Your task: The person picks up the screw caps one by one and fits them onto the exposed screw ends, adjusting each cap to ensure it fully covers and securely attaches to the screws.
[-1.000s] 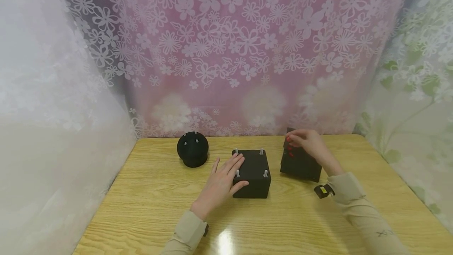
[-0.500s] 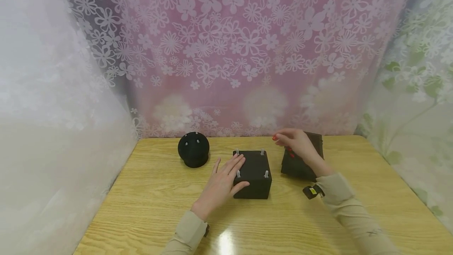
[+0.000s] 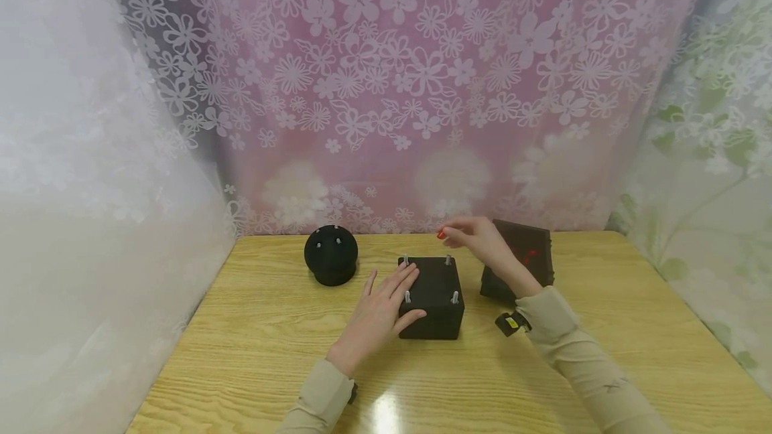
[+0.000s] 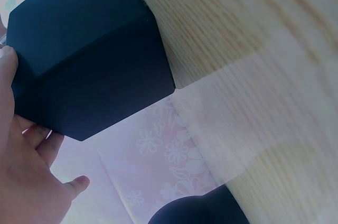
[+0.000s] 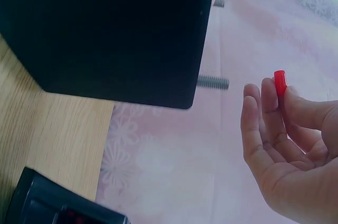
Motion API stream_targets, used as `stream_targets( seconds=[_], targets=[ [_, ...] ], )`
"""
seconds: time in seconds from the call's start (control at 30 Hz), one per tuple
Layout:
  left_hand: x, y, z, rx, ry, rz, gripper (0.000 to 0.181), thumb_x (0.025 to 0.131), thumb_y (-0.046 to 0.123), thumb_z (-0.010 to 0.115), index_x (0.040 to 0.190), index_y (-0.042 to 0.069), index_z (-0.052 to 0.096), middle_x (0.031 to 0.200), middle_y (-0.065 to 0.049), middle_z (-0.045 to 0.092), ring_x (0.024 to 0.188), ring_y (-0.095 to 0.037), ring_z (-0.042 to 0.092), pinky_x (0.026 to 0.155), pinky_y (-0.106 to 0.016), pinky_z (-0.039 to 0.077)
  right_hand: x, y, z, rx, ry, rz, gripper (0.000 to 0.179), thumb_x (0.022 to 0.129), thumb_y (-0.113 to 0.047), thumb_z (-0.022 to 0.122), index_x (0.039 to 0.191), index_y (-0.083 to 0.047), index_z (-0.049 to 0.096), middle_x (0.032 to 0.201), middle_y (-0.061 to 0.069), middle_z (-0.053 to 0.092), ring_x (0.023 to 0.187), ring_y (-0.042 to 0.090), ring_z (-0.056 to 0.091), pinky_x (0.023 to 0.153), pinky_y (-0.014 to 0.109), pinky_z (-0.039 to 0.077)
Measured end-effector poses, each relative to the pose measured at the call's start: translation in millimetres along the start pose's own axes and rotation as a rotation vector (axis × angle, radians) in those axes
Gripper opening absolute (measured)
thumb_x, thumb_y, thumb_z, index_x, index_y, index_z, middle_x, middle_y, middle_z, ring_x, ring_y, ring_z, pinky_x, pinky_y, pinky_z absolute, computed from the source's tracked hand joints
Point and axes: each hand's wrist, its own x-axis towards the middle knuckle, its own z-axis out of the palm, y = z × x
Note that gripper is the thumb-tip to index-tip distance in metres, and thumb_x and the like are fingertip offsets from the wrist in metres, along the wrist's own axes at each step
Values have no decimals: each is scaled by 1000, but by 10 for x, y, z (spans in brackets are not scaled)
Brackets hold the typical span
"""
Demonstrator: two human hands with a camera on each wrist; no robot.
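Observation:
A black box (image 3: 431,300) stands on the table with threaded metal studs (image 5: 214,82) upright at its top corners. My left hand (image 3: 376,310) rests on the box's left side, fingers extended over the top and thumb along the front edge. Between thumb and index finger, my right hand (image 3: 479,243) pinches a small red cylindrical cap (image 5: 280,81). That hand hovers behind and to the right of the box, apart from the studs. Beyond its wrist, a tilted black tray (image 3: 525,233) holds small red pieces; the forearm partly hides it.
A round black object (image 3: 330,256) with short metal studs on top stands at the back left of the wooden table (image 3: 253,353). A flowered curtain (image 3: 386,119) hangs along the table's back edge.
From over the black tray, my right hand has moved left toward the box with the red cap, uncovering more of the tray. My left hand stays on the box.

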Motion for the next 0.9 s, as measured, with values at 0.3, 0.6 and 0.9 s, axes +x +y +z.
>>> stream_targets(
  seconds=[0.3,0.6,0.9],
  targets=[
    [0,-24,30,10,6,5,74,102,56,50,160,14,33,165,0,31,153,-15,27,125,-56,16,89,-58,126,-11,-26,-27,28,104,-20,61,119,1,72,112,20,72,96,34,73,85,44,61],
    [2,-13,32,7,-2,-5,74,102,57,49,160,14,32,165,0,31,153,-15,26,125,-56,15,219,-42,240,-51,-67,-64,23,101,-15,65,115,0,75,107,17,74,88,28,74,80,38,63],
    [7,-17,39,10,10,-3,74,102,57,48,160,15,33,165,0,30,153,-14,26,124,-57,17,288,-105,314,-158,-126,-26,22,100,-14,66,118,-5,75,112,14,74,93,29,74,81,44,62]
  ],
)
